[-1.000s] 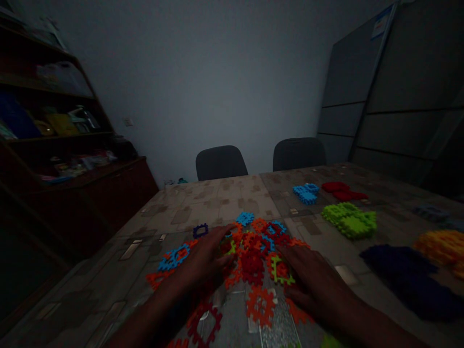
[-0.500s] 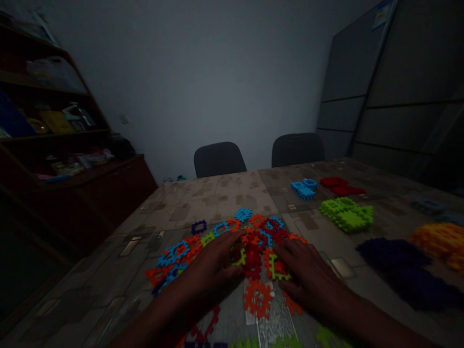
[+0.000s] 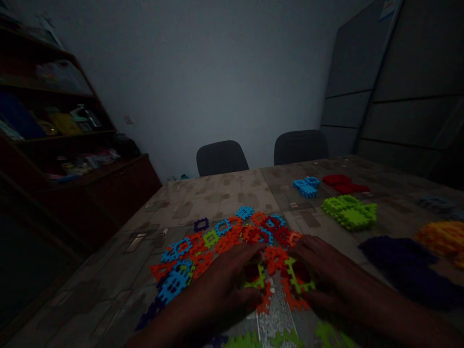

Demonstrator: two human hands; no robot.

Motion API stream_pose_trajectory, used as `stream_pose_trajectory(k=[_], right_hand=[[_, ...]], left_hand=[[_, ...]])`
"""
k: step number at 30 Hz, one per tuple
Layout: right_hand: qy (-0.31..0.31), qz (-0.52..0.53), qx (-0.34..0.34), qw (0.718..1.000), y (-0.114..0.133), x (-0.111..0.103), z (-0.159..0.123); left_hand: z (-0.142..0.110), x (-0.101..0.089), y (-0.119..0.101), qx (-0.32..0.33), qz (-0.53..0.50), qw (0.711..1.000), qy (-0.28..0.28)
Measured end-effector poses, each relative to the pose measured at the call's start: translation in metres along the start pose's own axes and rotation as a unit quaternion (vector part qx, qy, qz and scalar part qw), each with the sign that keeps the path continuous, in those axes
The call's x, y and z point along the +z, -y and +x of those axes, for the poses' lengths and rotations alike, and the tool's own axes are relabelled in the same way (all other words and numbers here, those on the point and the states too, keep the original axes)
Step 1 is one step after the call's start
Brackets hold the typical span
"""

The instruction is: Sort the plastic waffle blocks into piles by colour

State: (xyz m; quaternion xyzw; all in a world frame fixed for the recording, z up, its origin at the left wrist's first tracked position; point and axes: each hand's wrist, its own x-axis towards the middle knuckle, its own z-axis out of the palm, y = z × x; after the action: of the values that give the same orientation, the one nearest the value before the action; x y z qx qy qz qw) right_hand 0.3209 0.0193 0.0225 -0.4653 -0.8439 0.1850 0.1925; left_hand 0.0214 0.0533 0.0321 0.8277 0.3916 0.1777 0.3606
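A loose heap of flat, toothed plastic pieces [image 3: 232, 239] in orange, red, blue, green and purple lies spread on the patterned table [image 3: 217, 193] in front of me. My left hand [image 3: 226, 280] lies flat on the near part of the heap, fingers stretched out over a green piece [image 3: 259, 280]. My right hand [image 3: 322, 268] rests palm down beside it, fingers apart, touching orange and green pieces [image 3: 293, 285]. Neither hand grips anything I can see.
Sorted piles sit to the right: blue [image 3: 306, 186], red [image 3: 344, 182], green [image 3: 350, 211], dark purple [image 3: 398, 256], orange-yellow [image 3: 440, 239]. Two dark chairs [image 3: 222, 157] stand at the far edge. A dark shelf unit [image 3: 65, 145] fills the left. The room is dim.
Both hands have drawn back toward me across the heap, dragging pieces and spreading them wider to the left. The camera has tilted slightly.
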Motion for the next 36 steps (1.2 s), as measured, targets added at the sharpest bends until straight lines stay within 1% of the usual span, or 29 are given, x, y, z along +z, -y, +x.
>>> stream_pose_trajectory(k=[3, 6, 9, 12, 16, 21, 24, 30, 33, 36], right_hand=[[-0.018, -0.009, -0.025, 0.999, -0.001, 0.001, -0.006], [-0.016, -0.003, -0.041, 0.999, 0.0, 0.0, -0.01], [-0.013, 0.007, -0.026, 1.0, -0.003, -0.003, -0.013], [0.004, 0.026, -0.004, 1.0, -0.012, -0.002, -0.02], [0.012, 0.052, -0.009, 0.999, -0.03, 0.007, -0.033], [0.096, 0.114, 0.0, 0.989, -0.046, 0.013, -0.048], [0.122, 0.132, 0.015, 0.984, -0.047, 0.01, -0.053], [0.173, 0.131, 0.05, 0.975, -0.04, 0.003, -0.055], [0.168, 0.127, 0.031, 0.977, -0.037, 0.002, -0.056], [0.123, 0.129, 0.011, 0.984, -0.033, -0.001, -0.057]], left_hand=[[-0.001, 0.006, -0.009, 0.015, 0.018, 1.0, 0.01], [-0.006, 0.014, -0.012, 0.03, 0.033, 0.999, 0.021], [-0.014, 0.02, -0.016, 0.027, 0.041, 0.998, 0.042], [-0.023, 0.026, -0.019, 0.02, 0.053, 0.997, 0.046], [-0.028, 0.035, -0.017, 0.035, 0.07, 0.997, 0.027], [-0.036, 0.045, -0.012, 0.06, 0.075, 0.995, -0.026], [-0.041, 0.05, -0.005, 0.062, 0.089, 0.993, -0.051], [-0.042, 0.053, 0.006, 0.036, 0.103, 0.992, -0.064], [-0.042, 0.052, 0.005, 0.035, 0.098, 0.992, -0.067], [-0.044, 0.049, 0.004, 0.03, 0.089, 0.994, -0.056]])
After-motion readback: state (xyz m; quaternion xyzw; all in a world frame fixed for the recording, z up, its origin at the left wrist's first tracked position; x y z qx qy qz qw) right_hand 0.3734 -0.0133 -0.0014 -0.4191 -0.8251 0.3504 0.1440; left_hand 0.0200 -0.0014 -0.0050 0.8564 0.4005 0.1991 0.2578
